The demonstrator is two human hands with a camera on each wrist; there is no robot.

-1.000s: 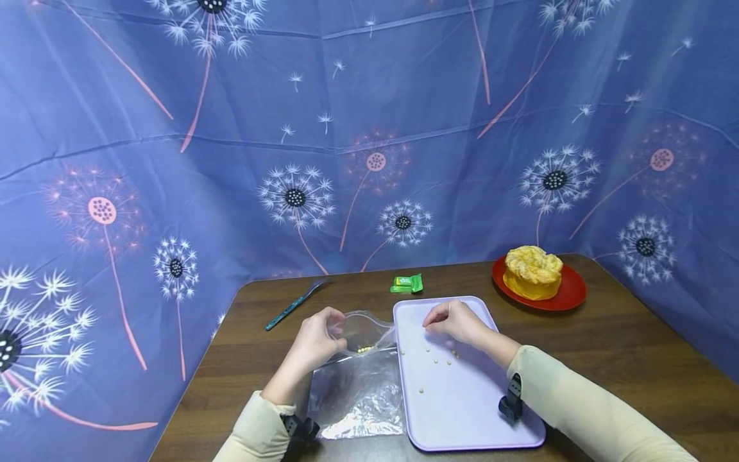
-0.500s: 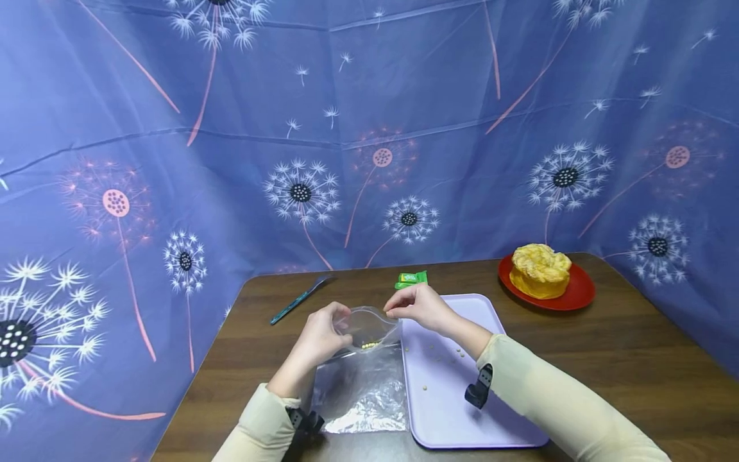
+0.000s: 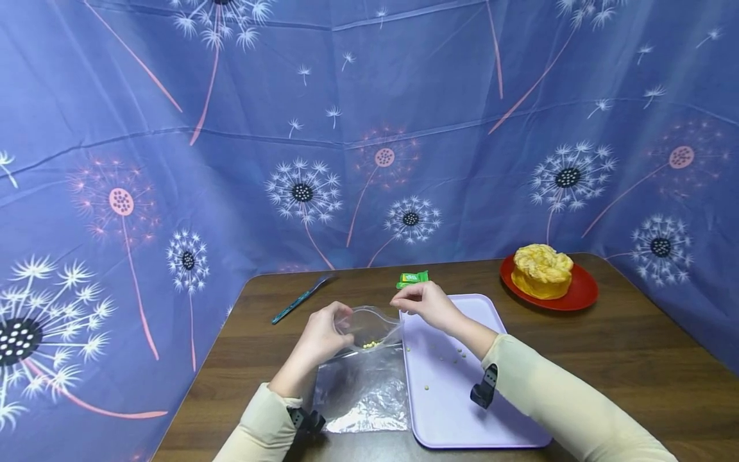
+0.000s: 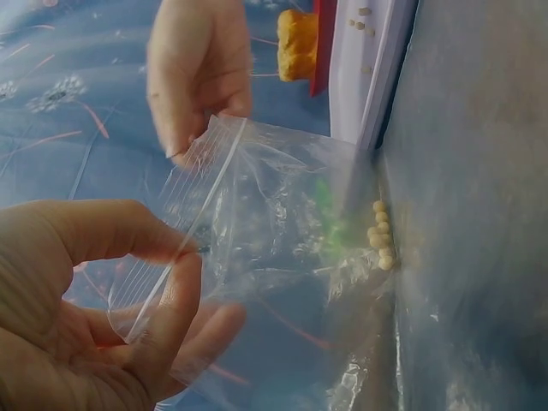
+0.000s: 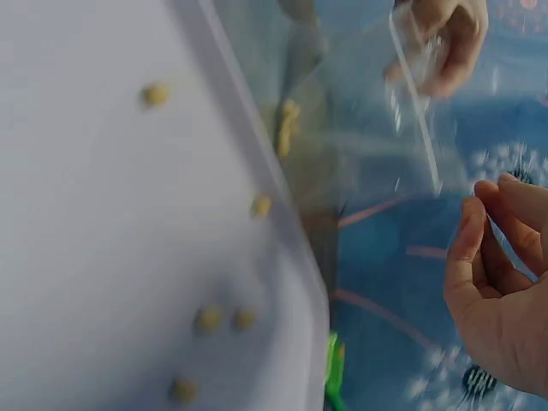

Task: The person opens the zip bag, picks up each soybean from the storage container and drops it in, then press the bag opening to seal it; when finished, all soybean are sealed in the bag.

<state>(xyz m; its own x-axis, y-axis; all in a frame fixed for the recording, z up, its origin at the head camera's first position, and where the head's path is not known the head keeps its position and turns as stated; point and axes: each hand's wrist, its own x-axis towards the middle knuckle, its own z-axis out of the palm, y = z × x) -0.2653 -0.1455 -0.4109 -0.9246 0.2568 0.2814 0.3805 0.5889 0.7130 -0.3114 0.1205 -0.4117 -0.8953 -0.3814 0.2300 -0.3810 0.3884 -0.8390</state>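
Observation:
In the head view, my left hand (image 3: 323, 335) pinches the rim of a clear zip bag (image 3: 378, 330), whose mouth gapes. A short row of small yellow beads (image 4: 381, 235) lies at the bottom of the bag. My right hand (image 3: 427, 305) hovers beside the bag's right corner, above the far left part of a lilac tray (image 3: 462, 423). Its thumb and fingertips (image 5: 485, 190) meet, with nothing showing between them. Several loose yellow beads (image 5: 156, 94) are scattered on the tray. Under the bag's front lies a flat clear plastic sheet (image 3: 360, 391).
A small green packet (image 3: 412, 278) lies behind the tray. At the back right stands a red plate (image 3: 586, 292) bearing a yellow bun-like cake (image 3: 541, 273). A fork with a teal handle (image 3: 297, 303) rests at the back left. A blue patterned cloth (image 3: 369, 128) hangs behind the wooden table (image 3: 231, 366).
My right hand has moved left from over the tray to the bag's rim, then slightly back right. My left hand keeps its pinch on the bag. The head view has shifted slightly.

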